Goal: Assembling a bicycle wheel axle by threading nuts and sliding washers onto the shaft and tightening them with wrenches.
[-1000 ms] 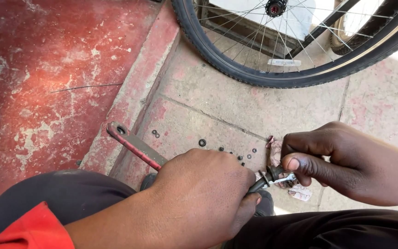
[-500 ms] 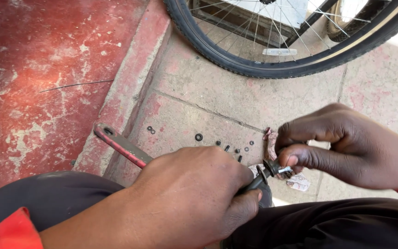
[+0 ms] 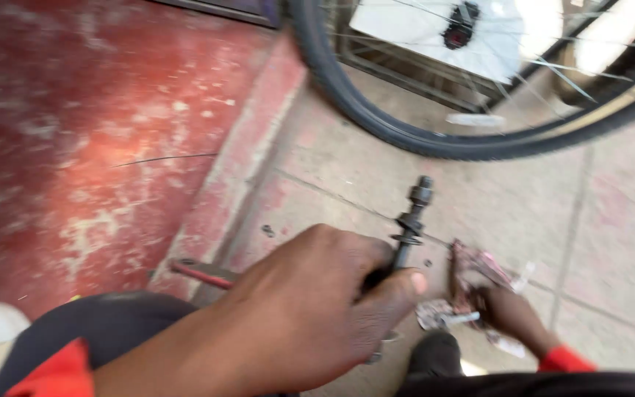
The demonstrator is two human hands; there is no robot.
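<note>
Taking the threaded axle (image 3: 411, 220) as the landmark and reading from the left: far to its left lies the worn red-painted floor (image 3: 75, 162), and just left of and below the axle a red-handled wrench (image 3: 207, 273) pokes out from under the wrist, resting on the concrete paving (image 3: 332, 169) beside the raised kerb. The left hand (image 3: 310, 316) is clamped around the lower part of the axle, fingers wrapped and thumb pressed against the shaft, so the dark rod stands nearly upright with its nuts and threaded tip clear above the fist. To the right of the axle and lower down, the right hand (image 3: 505, 312) is closed on a crumpled reddish wrapper or rag (image 3: 472, 276) with a small metal piece showing at its edge; the blur keeps me from telling exactly what that piece is. The two hands are apart, the axle between them. Well above and right of the axle stands a bicycle wheel (image 3: 435, 140). As a judgement, holding the axle well here means keeping the fist low on the shaft so the threads stay free, keeping the rod upright so loose nuts do not slide off, and working over the paving where a dropped part is easily found.
</note>
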